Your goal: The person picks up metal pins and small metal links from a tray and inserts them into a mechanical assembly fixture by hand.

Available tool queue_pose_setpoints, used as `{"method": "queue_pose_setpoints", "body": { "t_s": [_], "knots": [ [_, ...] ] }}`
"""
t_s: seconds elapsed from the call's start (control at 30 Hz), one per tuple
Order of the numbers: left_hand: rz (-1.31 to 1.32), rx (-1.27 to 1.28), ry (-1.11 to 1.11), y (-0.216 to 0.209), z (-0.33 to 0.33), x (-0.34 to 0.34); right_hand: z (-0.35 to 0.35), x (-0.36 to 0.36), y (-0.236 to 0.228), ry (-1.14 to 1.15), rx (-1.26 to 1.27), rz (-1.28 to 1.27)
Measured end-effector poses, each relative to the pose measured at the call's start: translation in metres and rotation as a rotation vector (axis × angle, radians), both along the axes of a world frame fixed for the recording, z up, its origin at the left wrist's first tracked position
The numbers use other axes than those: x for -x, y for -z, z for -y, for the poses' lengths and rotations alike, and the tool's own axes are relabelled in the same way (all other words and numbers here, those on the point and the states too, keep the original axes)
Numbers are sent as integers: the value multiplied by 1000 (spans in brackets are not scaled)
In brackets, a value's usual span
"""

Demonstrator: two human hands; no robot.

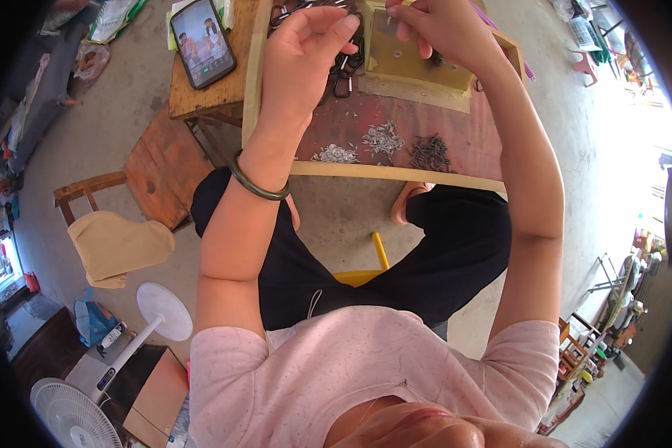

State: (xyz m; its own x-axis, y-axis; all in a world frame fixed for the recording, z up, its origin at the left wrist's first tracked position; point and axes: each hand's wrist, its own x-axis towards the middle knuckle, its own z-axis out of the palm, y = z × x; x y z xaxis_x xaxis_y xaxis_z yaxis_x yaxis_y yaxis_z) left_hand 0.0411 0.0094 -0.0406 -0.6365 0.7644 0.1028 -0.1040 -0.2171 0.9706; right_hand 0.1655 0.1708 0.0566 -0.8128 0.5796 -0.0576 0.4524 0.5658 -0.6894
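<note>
- Reddish surface (472, 140) here, dark clips (357, 57) jumbled on it
- Left hand (305, 54) is nearer, clips just to its right; half-curled, any hold unclear
- Right hand (446, 31) by the yellow block (399, 69), fingertips close together, contents unclear

**Glare on the right**

Bright light washes out the floor (608, 172) at far right; the left side is dimmer. Fisheye distortion curves the tabletop (470, 127), black fills the corners, and the hands (299, 67) look fairly sharp.
</note>
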Motion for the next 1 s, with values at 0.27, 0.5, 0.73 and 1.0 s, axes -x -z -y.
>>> {"method": "queue_pose_setpoints", "body": {
  "t_s": [0.27,0.5,0.73,1.0],
  "knots": [
    [14,26,-1,-1,7,4,5,8,-15,-52,65,53],
    [27,27,-10,-14,6,-6,-35,-84,20,91,-214,-73],
    [19,-14,74,-12,-4,-17,-33,-144,63,70,-860,193],
    [-31,-73,132,-9,-12,-23,-47,-168,93,-224,-1025,231]
  ]
}}
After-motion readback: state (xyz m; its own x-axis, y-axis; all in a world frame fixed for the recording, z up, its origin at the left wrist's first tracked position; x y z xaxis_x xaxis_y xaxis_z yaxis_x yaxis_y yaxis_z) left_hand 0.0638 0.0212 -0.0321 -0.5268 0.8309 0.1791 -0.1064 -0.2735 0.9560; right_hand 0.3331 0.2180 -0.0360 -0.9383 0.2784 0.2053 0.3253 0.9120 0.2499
